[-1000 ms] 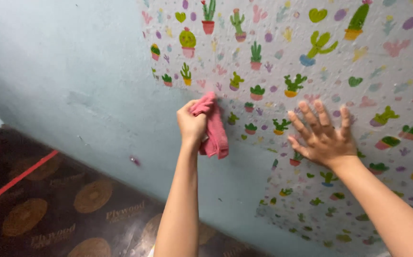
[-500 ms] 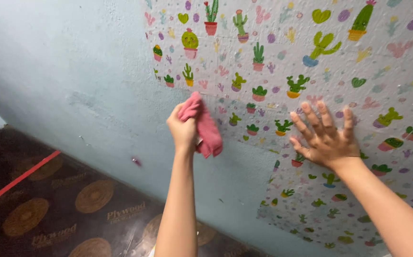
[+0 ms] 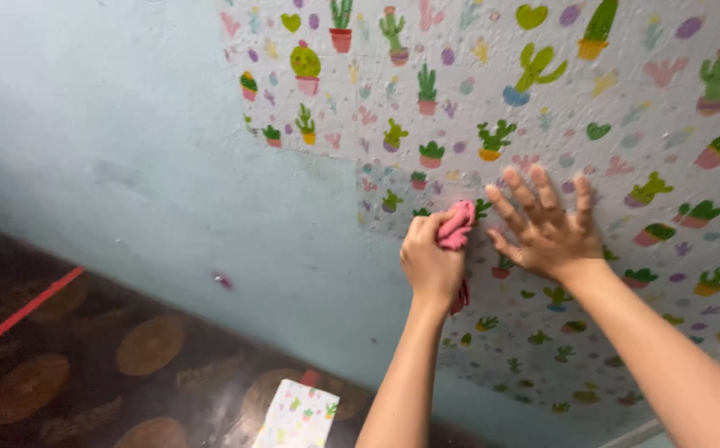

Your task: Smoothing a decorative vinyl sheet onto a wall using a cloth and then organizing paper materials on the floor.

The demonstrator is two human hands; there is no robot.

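My left hand (image 3: 429, 262) grips a bunched pink cloth (image 3: 457, 229) and presses it against white wallpaper printed with small cacti (image 3: 493, 99). The cloth sits near the paper's left edge, where it meets the bare pale blue wall (image 3: 127, 141). Just to the right, my right hand (image 3: 546, 226) lies flat on the wallpaper with fingers spread, almost touching the cloth. Part of the cloth hangs down behind my left wrist.
A loose strip of the same cactus wallpaper (image 3: 297, 415) lies at the bottom of the view. Below the wall is a dark floor covering with round brown patterns (image 3: 86, 365) and a red stripe (image 3: 19, 314). A small dark red mark (image 3: 223, 280) shows on the blue wall.
My left hand has slid the pink cloth to the right along the wallpaper, ending next to my right hand. The right hand has stayed flat in place.
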